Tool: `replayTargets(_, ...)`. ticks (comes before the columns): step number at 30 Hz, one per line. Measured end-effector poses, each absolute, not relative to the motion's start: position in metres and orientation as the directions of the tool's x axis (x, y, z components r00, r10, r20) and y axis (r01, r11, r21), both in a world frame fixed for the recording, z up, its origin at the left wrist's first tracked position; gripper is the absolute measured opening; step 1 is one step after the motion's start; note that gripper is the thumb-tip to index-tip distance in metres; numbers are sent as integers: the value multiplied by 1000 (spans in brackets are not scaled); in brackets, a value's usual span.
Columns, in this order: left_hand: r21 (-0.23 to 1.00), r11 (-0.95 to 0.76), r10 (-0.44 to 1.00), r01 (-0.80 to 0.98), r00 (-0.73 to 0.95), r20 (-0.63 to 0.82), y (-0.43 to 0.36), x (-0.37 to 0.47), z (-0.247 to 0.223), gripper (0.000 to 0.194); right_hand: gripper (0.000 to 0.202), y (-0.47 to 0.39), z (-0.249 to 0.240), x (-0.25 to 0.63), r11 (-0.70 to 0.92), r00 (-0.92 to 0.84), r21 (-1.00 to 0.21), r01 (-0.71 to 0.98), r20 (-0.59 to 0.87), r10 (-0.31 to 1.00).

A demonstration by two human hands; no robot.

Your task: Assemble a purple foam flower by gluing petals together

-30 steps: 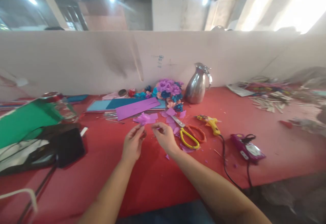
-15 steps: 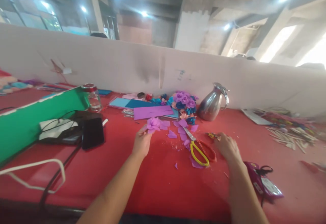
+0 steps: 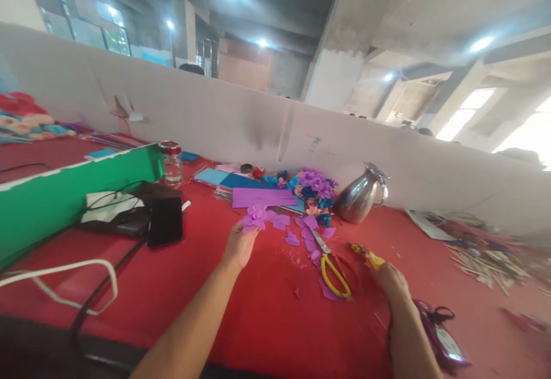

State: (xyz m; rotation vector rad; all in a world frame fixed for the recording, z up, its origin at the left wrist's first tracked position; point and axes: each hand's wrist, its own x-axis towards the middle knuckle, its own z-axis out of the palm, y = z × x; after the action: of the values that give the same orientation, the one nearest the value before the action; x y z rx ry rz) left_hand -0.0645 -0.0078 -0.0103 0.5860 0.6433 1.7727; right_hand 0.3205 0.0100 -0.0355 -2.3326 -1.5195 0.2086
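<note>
A purple paper flower [image 3: 255, 217] is pinched in my left hand [image 3: 239, 245], above the red table. My right hand [image 3: 391, 280] is closed on the end of a small yellow tool [image 3: 373, 260], whose dark tip points left. Between my hands lie scissors [image 3: 336, 277] with one yellow and one red handle, blades toward the back. Cut purple petals [image 3: 293, 238] are scattered around the blades. Behind them is a purple paper strip [image 3: 263, 197] on blue sheets.
A bunch of paper flowers [image 3: 316, 186] and a metal jug [image 3: 359, 195] stand at the back. At left are a phone [image 3: 166, 222], a glass jar [image 3: 173, 166] and a green board [image 3: 86, 190]. A purple pouch [image 3: 443, 339] lies right of my right arm.
The view has tilted. My right hand has moved back toward me and right, and more of the yellow tool shows. My left hand still holds the flower.
</note>
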Motion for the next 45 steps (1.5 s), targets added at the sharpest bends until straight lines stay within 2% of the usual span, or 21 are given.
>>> replayTargets(4,671,-209,954,-711,-298,-18,-3,-67,-16,25,33,12,-28,321,-389,512,-710,586,-47,858)
replayTargets(8,690,-172,958,-703,-282,-48,-1,-68,-17,32,25,17,-15,316,-295,530,-920,258,-120,839)
replayTargets(12,689,-104,957,-717,-260,-126,0,-70,-20,34,36,21,5,280,-62,422,-998,-3,-57,905)
replayTargets(14,697,-59,956,-714,-242,-167,1,-69,-22,31,41,18,11,247,127,289,-959,-253,50,956)
replayTargets(16,714,-17,954,-699,-224,-197,2,-68,-23,30,39,12,10,212,196,228,-924,-327,124,966)
replayTargets(20,746,35,953,-665,-204,-226,0,-62,-24,31,33,-8,-2,164,196,62,-939,-283,186,981)
replayTargets(25,765,35,973,-643,-152,-173,-1,-53,-26,31,33,-23,-12,149,147,-81,-978,-148,160,984)
replayTargets(30,763,80,955,-642,-169,-243,-3,-54,-27,37,30,-27,-15,140,235,-155,-971,48,225,962)
replayTargets(36,775,59,950,-629,-203,-236,-4,-57,-26,37,24,-30,-15,134,350,-186,-922,164,319,929)
replayTargets(45,871,21,942,-492,-281,-182,-5,-54,-30,36,23,-25,-30,137,390,-156,-882,264,360,920)
